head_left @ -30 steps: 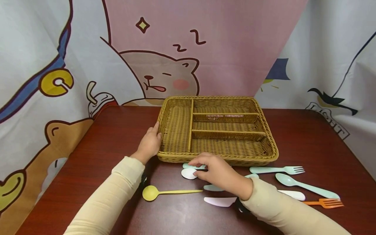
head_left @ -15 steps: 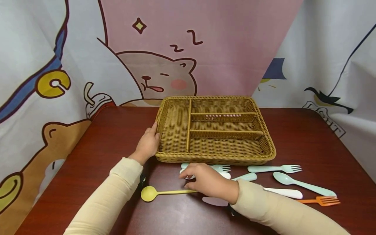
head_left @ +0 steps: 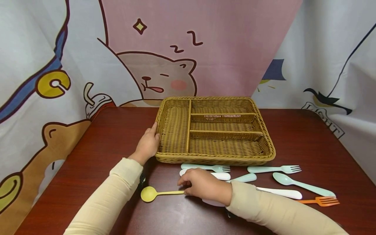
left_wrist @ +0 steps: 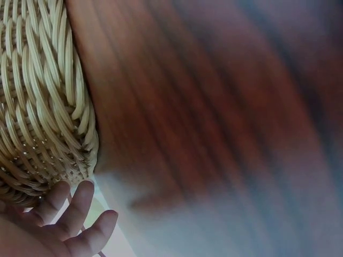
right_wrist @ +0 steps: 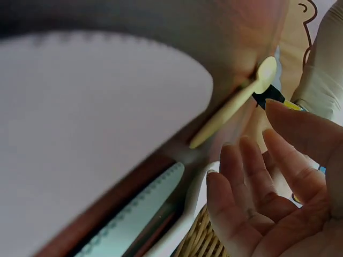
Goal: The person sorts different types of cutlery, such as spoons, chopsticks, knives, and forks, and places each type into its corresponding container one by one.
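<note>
My left hand (head_left: 147,145) rests against the left side of a woven basket (head_left: 215,158), its fingers touching the rim. In the left wrist view, loosely bent fingers (left_wrist: 80,209) meet the wicker wall (left_wrist: 53,96). My right hand (head_left: 202,186) hovers over the handle end of a yellow spoon (head_left: 148,194), thumb and fingers apart. From the right wrist, the spoon (right_wrist: 225,115) lies free of that hand (right_wrist: 278,198). A lavender knife (head_left: 212,203) is partly hidden under the right hand; its pale blade (right_wrist: 107,107) looms large in the right wrist view.
Around the right arm lie a white spoon (head_left: 221,176), mint forks (head_left: 205,167), a mint knife (head_left: 246,178), a mint spoon (head_left: 283,179), a white handle (head_left: 285,193) and an orange fork (head_left: 321,201). Dividers (head_left: 226,132) split the basket. A printed curtain (head_left: 229,49) hangs behind the table.
My right hand has moved from above the white spoon down and left to the yellow spoon's handle, uncovering the mint fork. The left hand stays at the basket.
</note>
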Demonstrator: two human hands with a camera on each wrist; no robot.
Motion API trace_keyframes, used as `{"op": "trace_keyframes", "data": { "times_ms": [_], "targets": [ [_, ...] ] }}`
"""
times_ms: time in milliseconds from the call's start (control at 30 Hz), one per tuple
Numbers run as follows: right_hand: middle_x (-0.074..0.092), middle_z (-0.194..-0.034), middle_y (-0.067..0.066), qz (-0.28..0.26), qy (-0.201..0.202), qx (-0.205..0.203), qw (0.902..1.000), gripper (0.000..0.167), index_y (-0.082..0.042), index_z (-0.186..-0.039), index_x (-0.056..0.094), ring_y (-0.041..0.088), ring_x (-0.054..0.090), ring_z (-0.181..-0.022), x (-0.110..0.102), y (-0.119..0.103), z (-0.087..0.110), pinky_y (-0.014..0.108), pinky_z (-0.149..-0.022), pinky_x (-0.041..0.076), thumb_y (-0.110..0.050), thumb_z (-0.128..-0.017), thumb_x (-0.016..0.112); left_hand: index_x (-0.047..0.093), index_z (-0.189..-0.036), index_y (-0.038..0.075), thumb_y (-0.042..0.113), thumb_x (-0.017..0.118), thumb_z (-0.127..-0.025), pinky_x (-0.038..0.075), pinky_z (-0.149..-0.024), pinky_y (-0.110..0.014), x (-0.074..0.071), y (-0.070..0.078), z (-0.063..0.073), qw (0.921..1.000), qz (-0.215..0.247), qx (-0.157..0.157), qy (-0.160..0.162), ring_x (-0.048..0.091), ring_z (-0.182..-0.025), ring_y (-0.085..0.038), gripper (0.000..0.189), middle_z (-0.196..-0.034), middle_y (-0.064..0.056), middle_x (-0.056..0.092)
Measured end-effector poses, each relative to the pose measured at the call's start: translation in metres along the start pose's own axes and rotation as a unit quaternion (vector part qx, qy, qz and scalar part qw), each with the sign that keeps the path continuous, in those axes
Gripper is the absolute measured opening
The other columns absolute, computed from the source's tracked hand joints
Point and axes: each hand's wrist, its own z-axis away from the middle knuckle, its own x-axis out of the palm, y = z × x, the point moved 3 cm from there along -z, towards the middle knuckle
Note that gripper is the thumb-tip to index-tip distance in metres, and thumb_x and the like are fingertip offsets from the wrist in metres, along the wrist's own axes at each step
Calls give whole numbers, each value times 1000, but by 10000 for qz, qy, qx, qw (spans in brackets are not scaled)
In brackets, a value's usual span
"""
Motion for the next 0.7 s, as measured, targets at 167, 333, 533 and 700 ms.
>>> {"op": "trace_keyframes", "data": {
  "times_ms": [167, 333, 533, 700],
  "targets": [
    [68, -87, -2, 140, -73, 46, 9999, 23, -9, -97, 76, 5, 60, -76, 3, 0, -2, 18, -68, 48, -6, -74, 81, 14, -155, 4, 19, 37, -105, 41, -101, -50, 1, -1, -1, 10000, 44, 2, 4, 49, -123, -39, 57, -144, -26, 38],
    [68, -86, -4, 437, -126, -27, 9990, 23, -11, -96, 77, 3, 59, -77, 6, 0, -4, 18, -70, 47, -7, -75, 81, 13, -156, 6, 20, 37, -106, 43, -99, -50, -1, -1, -2, 10000, 67, -52, -12, 51, -120, -39, 57, -143, -24, 39],
    [64, -77, -8, 833, -168, -73, 9964, 22, -15, -94, 77, 1, 55, -71, 10, 1, -6, 20, -67, 46, -9, -73, 82, 10, -156, 8, 21, 35, -106, 39, -103, -52, -1, -1, -1, 9998, 119, -114, -95, 46, -126, -40, 57, -148, -25, 33],
    [60, -69, -11, 995, -225, -108, 9947, 21, -17, -90, 77, 0, 51, -64, 13, 0, -7, 19, -62, 43, -9, -72, 81, 11, -156, 8, 20, 36, -106, 37, -104, -52, 0, -2, 1, 9998, 140, -103, -97, 43, -129, -40, 57, -148, -25, 33]
  ]
}}
